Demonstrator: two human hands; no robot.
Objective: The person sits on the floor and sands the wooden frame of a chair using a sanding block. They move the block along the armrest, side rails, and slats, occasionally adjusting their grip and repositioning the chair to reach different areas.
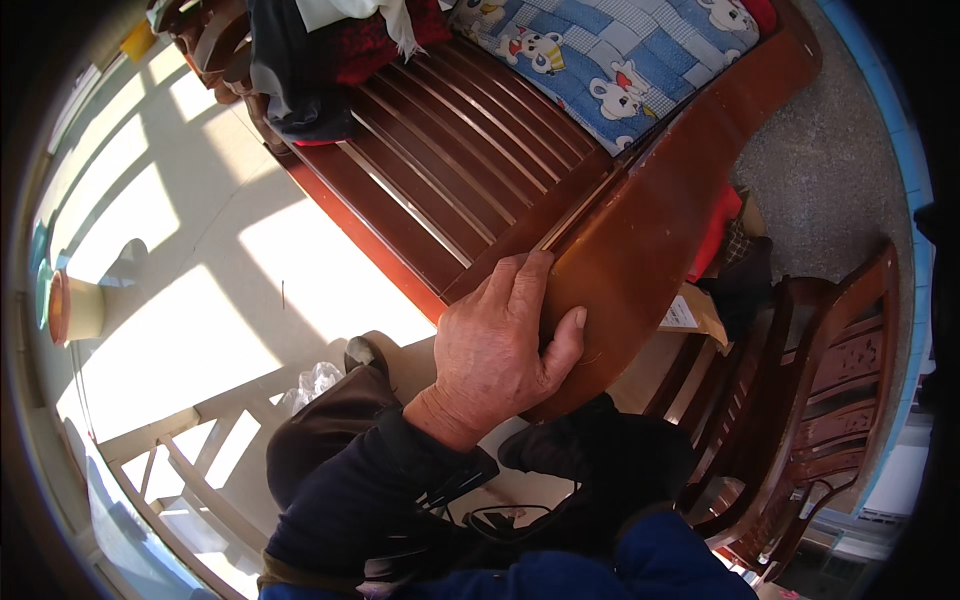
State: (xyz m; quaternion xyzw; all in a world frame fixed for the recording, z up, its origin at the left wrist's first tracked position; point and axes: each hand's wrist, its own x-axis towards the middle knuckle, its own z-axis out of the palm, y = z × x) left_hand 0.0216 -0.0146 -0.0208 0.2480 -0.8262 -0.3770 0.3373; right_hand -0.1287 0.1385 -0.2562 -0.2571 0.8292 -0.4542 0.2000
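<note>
My left hand [502, 345] grips the near end of a bench's broad, glossy brown wooden armrest [640, 255]. Its fingers curl over the seat-side edge, while the thumb lies apart on top. Beyond it spreads the slatted wooden seat [440, 140], with a blue patchwork cushion [610, 65] printed with cartoon animals against the armrest. Dark clothing [295, 75] and a red cloth [385, 55] are heaped at the seat's far left, under a white fringed cloth [365, 12]. My right hand does not show; a blue sleeve [680, 555] appears at the lower edge.
A slatted wooden chair [835, 390] stands at the right, near an open cardboard box [705, 315] and a red cloth [715, 235]. Left, a pale pot [78, 308] stands on the sunlit floor. Clear plastic [312, 385] lies beside my dark-trousered leg [335, 430].
</note>
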